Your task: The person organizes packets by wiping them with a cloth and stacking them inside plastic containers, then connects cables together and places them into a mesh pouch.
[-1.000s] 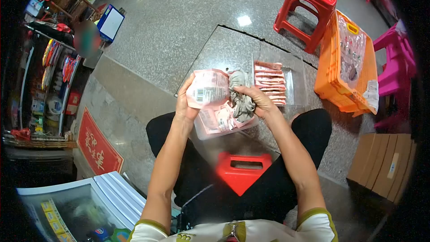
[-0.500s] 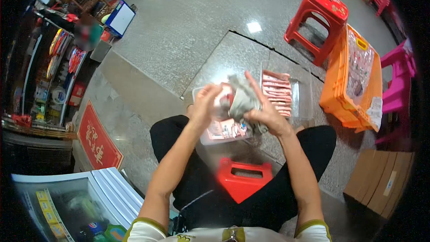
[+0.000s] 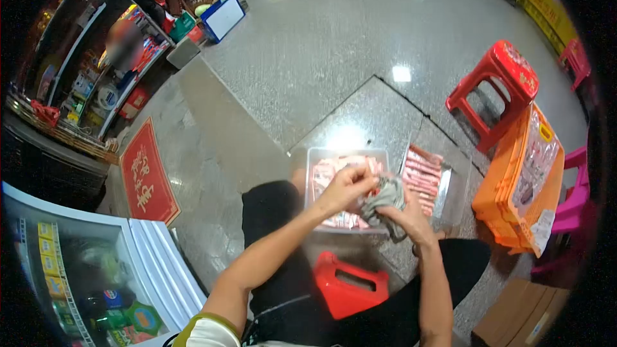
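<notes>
r. hand [image 3: 413,218] fingers grasp cloth [image 3: 387,195], bunched prob. for grip; l. hand [image 3: 349,189] fingers curled, hold unclear; tub [image 3: 310,178] below, prob. for reach.

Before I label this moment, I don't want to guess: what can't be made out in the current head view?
Head view: whatever lies between the left hand and the grey cloth; fingers and cloth cover it, and it is blurred.
Head view: the part of the cloth behind the right hand, hidden by that hand.
Head view: print on the pink packets, too small and blurred.
Head view: lower ends of the cardboard boxes, cut off by the bottom edge.
</notes>
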`<move>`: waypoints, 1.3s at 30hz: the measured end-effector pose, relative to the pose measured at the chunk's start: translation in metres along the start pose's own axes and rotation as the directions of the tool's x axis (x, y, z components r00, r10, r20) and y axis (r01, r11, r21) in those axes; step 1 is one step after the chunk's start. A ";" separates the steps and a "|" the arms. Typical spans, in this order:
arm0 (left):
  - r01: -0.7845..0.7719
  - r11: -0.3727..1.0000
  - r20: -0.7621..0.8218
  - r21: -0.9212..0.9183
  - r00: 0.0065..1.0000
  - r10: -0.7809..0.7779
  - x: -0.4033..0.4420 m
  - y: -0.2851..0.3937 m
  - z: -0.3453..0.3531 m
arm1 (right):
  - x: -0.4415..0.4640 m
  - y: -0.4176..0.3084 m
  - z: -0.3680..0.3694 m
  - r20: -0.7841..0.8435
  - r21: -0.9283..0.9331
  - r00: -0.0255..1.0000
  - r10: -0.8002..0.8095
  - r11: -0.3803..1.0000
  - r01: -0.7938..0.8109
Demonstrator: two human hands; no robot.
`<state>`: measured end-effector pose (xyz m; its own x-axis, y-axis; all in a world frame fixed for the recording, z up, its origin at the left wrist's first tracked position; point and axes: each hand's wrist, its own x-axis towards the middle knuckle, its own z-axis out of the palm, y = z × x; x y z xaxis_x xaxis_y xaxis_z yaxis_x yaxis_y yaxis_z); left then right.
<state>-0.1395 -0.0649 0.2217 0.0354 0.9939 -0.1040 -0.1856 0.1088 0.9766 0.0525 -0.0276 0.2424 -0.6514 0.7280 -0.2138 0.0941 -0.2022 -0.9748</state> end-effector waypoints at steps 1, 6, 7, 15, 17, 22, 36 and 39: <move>0.028 1.000 -0.002 -0.012 1.000 -0.028 -0.002 -0.007 0.000 | 0.002 0.010 -0.002 0.006 -0.038 1.000 -0.010 0.999 0.010; 0.144 0.985 0.010 0.093 0.989 -0.145 -0.010 -0.013 -0.006 | 0.005 0.015 0.004 0.006 -0.121 0.999 0.052 0.991 -0.051; 0.140 0.987 0.012 0.076 0.990 -0.141 -0.010 -0.012 -0.007 | 0.006 0.014 0.004 -0.001 -0.147 0.999 0.038 0.988 -0.038; 0.085 0.996 -0.040 0.016 0.996 -0.084 -0.012 -0.007 0.007 | 0.008 0.003 -0.008 0.041 -0.007 0.988 0.149 0.989 -0.149; 0.091 0.995 -0.034 0.026 0.995 -0.090 -0.012 -0.005 0.010 | 0.006 0.009 -0.008 0.062 0.001 0.979 0.192 0.981 -0.192; -0.015 0.992 0.020 0.122 1.000 0.013 -0.011 0.001 0.008 | 0.007 0.019 -0.027 0.114 -0.147 0.970 0.213 0.970 -0.195; 0.193 0.976 0.042 -0.106 0.981 -0.189 -0.014 0.013 0.007 | 0.002 0.013 -0.028 0.069 -0.188 0.965 0.254 0.953 -0.237; 0.032 0.981 -0.046 -0.192 0.998 -0.041 -0.010 0.011 0.006 | 0.001 0.004 -0.026 0.020 -0.194 0.976 0.219 0.958 -0.211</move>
<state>-0.1364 -0.0734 0.2348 -0.0021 0.9883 -0.1526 -0.3691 0.1410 0.9186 0.0719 -0.0109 0.2369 -0.6301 0.6527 -0.4207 0.3739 -0.2199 -0.9010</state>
